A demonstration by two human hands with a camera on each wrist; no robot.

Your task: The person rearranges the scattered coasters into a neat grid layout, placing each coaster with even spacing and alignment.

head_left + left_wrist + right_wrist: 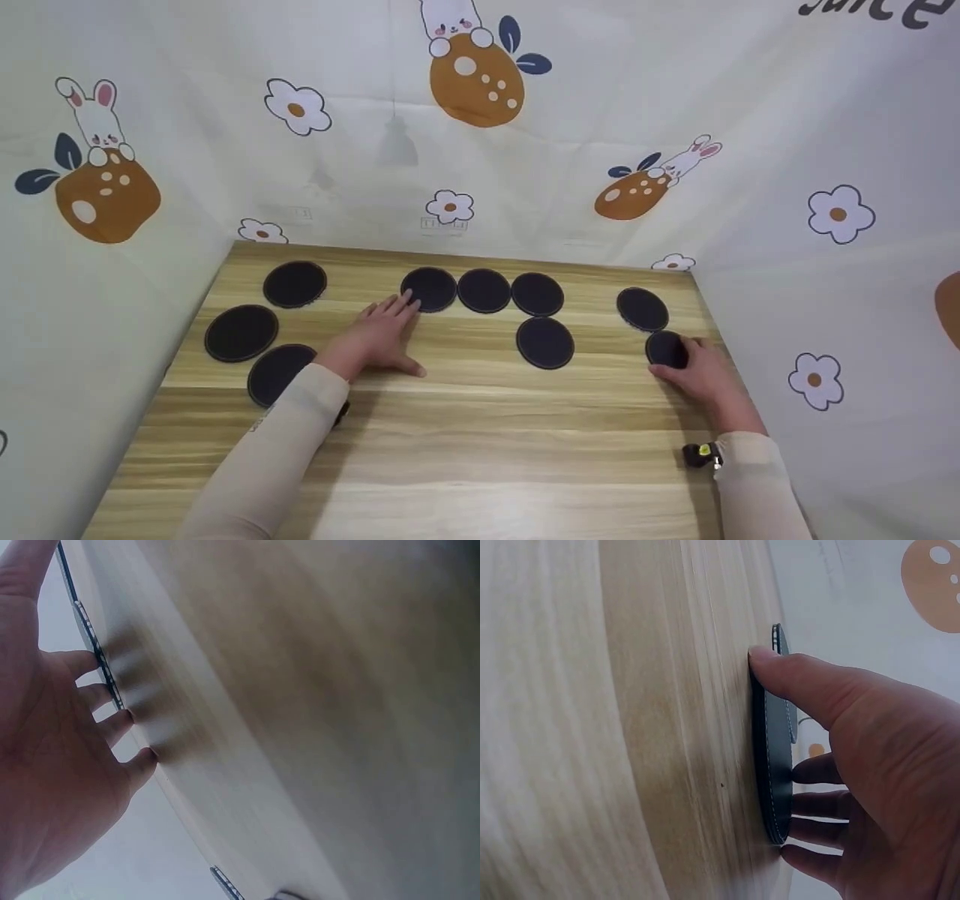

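My left hand (379,339) reaches forward over the table with its fingers spread and fairly straight. Its fingertips touch the near left edge of a black round coaster (432,288), the leftmost of a row of three. At the right, my right hand (706,373) grips another black coaster (664,349) by its edge, thumb on the near side and fingers on the far side. In the right wrist view this coaster (778,757) shows pale stitching around its rim and lies close on the wood.
Three coasters lie at the left, one (277,375) partly hidden by my left sleeve. Beside the touched one are two more in the row, with a coaster (545,343) below. Another (643,309) adjoins the gripped one. Patterned cloth (360,180) surrounds the wooden table (480,442).
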